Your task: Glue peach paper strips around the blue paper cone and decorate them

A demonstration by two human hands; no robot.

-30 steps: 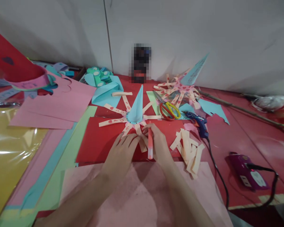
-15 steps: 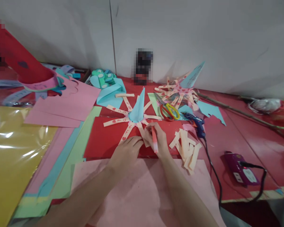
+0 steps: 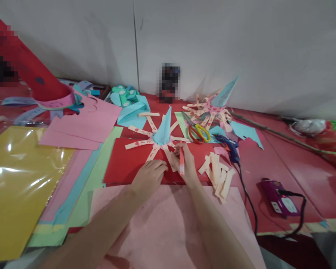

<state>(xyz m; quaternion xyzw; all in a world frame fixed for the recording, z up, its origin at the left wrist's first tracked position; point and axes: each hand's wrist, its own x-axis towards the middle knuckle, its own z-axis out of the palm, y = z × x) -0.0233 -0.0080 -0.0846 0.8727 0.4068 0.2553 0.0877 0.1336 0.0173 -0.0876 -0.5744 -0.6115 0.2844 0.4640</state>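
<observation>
In front of me a paper craft with a light-blue cone (image 3: 161,129) stands on red card (image 3: 117,162). Cream strips (image 3: 136,145) fan out around its base, some marked with red letters and hearts. My right hand (image 3: 188,164) grips an orange-red marker (image 3: 182,160) over a strip on the near right side; the tip is hidden by my fingers. My left hand (image 3: 149,173) lies over the near end of the lettered strip, its fingers stretched forward and close together, pressing on the paper.
Loose cream strips (image 3: 218,173), scissors (image 3: 199,133) and a glue gun (image 3: 229,147) lie to the right, with a purple power box (image 3: 280,198) beyond. A second cone craft (image 3: 224,95) stands behind. Yellow wrapped sheets (image 3: 22,179) and pink paper (image 3: 78,123) lie left.
The view has shifted slightly, moving the left-hand items rightward in the picture. Both hands stay at nearly the same place by the craft, the right still holding the marker.
</observation>
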